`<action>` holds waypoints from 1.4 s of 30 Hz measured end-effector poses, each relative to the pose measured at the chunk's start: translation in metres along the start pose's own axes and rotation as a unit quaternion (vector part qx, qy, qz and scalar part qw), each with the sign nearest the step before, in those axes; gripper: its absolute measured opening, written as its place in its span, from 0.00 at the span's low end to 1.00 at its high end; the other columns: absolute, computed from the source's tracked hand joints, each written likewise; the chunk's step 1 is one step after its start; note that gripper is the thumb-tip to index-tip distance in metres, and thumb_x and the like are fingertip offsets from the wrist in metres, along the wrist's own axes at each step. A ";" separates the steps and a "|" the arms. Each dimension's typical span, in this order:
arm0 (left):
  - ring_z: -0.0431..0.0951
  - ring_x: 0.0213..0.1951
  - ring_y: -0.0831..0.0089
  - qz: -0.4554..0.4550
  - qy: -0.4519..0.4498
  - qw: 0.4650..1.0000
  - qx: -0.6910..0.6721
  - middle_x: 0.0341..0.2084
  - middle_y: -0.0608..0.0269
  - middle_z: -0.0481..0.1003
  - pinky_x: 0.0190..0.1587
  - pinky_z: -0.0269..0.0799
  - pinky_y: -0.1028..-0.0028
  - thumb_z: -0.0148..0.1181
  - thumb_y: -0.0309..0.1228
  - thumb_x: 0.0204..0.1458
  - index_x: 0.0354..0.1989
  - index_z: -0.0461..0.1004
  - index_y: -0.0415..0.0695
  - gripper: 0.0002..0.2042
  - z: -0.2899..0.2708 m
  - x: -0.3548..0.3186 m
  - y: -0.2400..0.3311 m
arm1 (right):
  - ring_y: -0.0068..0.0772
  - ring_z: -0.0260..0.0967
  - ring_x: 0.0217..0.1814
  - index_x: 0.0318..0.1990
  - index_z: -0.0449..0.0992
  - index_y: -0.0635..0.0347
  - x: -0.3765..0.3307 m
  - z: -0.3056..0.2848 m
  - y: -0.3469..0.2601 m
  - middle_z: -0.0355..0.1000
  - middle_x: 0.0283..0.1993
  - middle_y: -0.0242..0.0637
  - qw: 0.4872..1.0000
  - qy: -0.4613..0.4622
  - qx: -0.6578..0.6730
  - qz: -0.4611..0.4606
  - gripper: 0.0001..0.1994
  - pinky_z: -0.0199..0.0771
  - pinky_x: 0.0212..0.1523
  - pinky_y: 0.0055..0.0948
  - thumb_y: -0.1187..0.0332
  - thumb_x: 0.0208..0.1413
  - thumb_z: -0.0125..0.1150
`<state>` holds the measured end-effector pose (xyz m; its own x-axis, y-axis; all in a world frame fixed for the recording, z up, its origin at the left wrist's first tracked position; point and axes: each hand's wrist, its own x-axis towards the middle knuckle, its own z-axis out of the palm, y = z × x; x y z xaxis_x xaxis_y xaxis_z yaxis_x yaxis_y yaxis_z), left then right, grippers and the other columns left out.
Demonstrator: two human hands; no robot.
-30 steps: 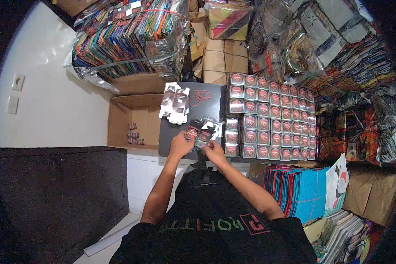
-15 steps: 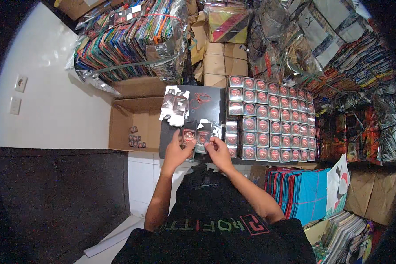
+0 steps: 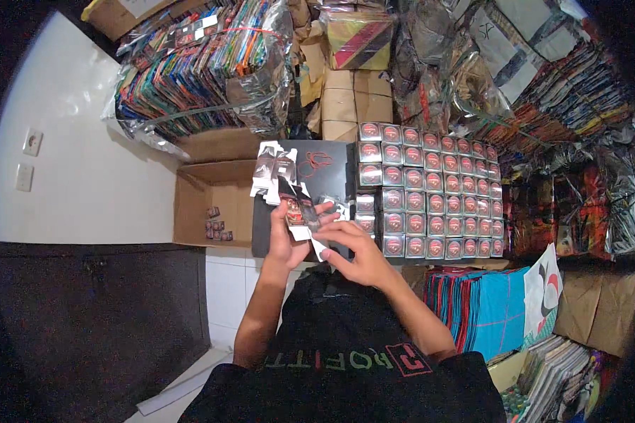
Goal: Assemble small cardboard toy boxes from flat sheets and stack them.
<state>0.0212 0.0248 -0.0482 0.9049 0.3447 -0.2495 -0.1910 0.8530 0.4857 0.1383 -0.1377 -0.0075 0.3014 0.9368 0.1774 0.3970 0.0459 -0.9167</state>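
While the left hand (image 3: 283, 244) grasps the carton (image 3: 295, 213) above the surface (image 3: 336, 175), its long axis slants forward-left, white flaps (image 3: 301, 233) toward the body. It's dark, red-printed, one flap pinched by fingers of the right hand (image 3: 363, 257)

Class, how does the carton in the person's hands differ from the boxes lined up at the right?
The held carton has white flaps sticking out; the lined-up boxes look closed. The held carton rests in the left hand; the lined-up boxes sit packed in rows. Both show red print.
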 end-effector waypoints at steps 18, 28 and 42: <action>0.72 0.63 0.50 0.162 0.020 0.973 0.166 0.62 0.47 0.66 0.63 0.71 0.48 0.42 0.67 0.63 0.65 0.60 0.39 0.40 0.051 0.022 -0.037 | 0.56 0.58 0.68 0.68 0.73 0.50 -0.023 -0.028 -0.025 0.59 0.69 0.50 0.991 0.057 -0.123 -0.014 0.31 0.57 0.70 0.49 0.51 0.58 0.67; 0.70 0.65 0.49 0.150 -0.001 0.977 0.150 0.63 0.45 0.65 0.64 0.71 0.47 0.43 0.70 0.61 0.67 0.59 0.38 0.44 0.063 0.025 -0.047 | 0.56 0.56 0.71 0.67 0.73 0.53 -0.026 -0.043 -0.024 0.61 0.69 0.51 0.993 0.055 -0.098 -0.041 0.31 0.55 0.71 0.51 0.50 0.59 0.66; 0.72 0.63 0.58 0.185 -0.049 0.967 0.169 0.61 0.46 0.71 0.65 0.68 0.59 0.59 0.46 0.64 0.68 0.60 0.37 0.31 0.073 0.025 -0.066 | 0.64 0.48 0.76 0.66 0.67 0.66 -0.025 -0.043 -0.021 0.49 0.76 0.58 0.985 0.088 -0.145 -0.012 0.41 0.47 0.74 0.56 0.36 0.61 0.56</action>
<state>0.0838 -0.0515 -0.0253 0.8332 0.5491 0.0659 -0.3885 0.4964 0.7763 0.1600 -0.1769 0.0224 0.4248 0.8603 0.2817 0.6292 -0.0570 -0.7751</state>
